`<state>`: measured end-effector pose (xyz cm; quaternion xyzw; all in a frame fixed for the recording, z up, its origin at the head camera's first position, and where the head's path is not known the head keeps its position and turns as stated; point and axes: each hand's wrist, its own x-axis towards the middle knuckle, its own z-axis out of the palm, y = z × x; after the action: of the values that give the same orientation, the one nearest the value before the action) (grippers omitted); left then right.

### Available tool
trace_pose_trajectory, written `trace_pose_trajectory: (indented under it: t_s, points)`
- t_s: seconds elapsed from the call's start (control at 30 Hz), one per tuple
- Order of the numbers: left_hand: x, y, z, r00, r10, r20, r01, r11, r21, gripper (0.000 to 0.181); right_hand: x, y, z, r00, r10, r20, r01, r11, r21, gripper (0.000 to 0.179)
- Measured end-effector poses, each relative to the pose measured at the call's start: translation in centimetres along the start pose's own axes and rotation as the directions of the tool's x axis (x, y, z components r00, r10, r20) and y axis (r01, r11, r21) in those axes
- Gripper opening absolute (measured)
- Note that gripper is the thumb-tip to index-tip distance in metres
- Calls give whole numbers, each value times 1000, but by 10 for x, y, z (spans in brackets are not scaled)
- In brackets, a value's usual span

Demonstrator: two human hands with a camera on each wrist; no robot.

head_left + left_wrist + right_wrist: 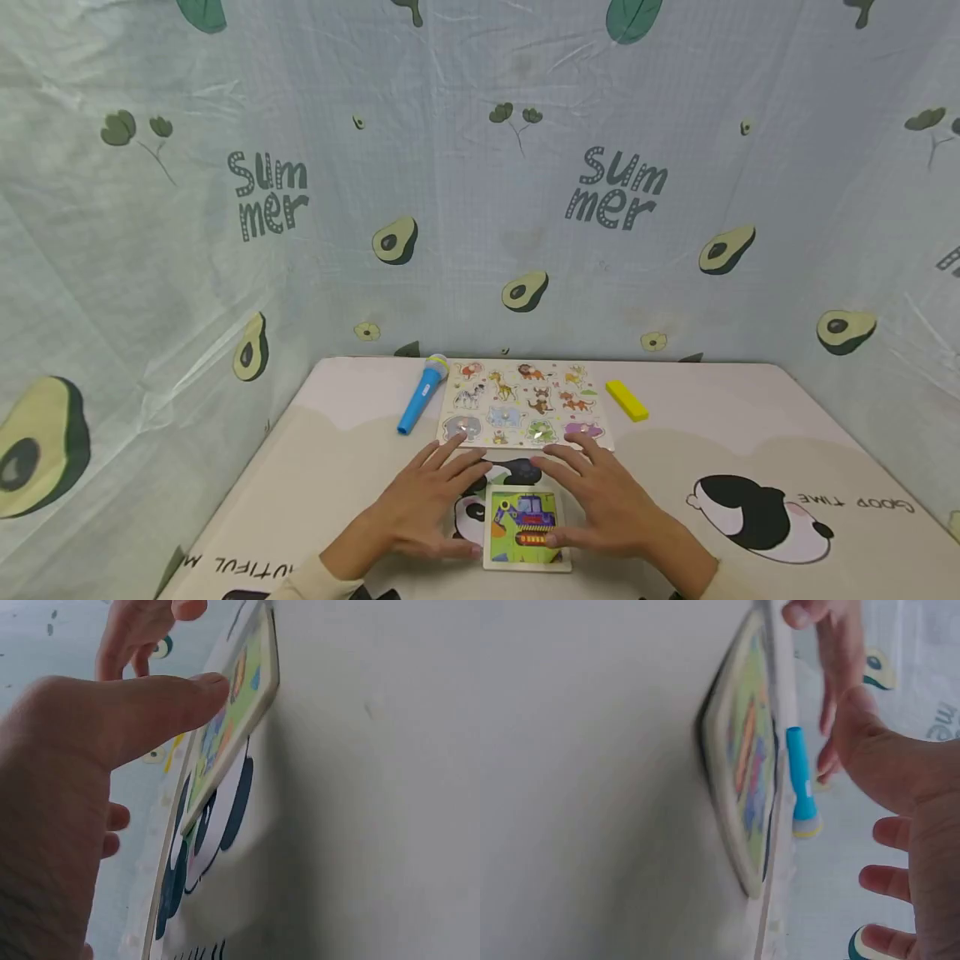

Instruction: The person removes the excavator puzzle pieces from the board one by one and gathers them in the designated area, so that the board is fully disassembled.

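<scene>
puzzle (525, 525) between left hand (426, 507) and right hand (606, 504), fingers spread, released; room beyond its far edge

On bench (337, 467): puzzle (521, 533) near, between left hand (427, 507) and right hand (606, 507); board (557, 377) far, behind puzzle; microphone (422, 398) left of board, block (627, 401) right.

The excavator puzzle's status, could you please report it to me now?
Left hand and right hand flanking excavator puzzle, fingers spread, contact unclear. Puzzle on tabletop, picture up. Animal board beyond, nothing seen in the way.
</scene>
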<state>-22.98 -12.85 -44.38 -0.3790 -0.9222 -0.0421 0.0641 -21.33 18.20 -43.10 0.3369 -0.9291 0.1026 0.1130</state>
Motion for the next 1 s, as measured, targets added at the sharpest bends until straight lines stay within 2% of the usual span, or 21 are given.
trace_pose_trajectory:
  t_s: [0.13,0.3,0.53,0.73,1.0]
  points:
    - [3,2,3,999,-2,32,5,997,-81,105,8,-6,6,999,32,-2,-31,996,88,81]
    - [7,6,8,999,-13,30,17,989,-149,106,15,-11,13,998,52,31,-57,986,160,76]
    - [7,11,18,997,-52,65,67,963,-262,102,21,-19,24,994,38,104,-68,951,303,67]
    - [4,12,22,995,-71,66,90,929,-358,97,24,-24,33,988,45,148,-95,933,348,66]
    - [3,11,25,995,-70,65,89,923,-373,94,24,-28,40,986,76,149,-123,932,342,65]
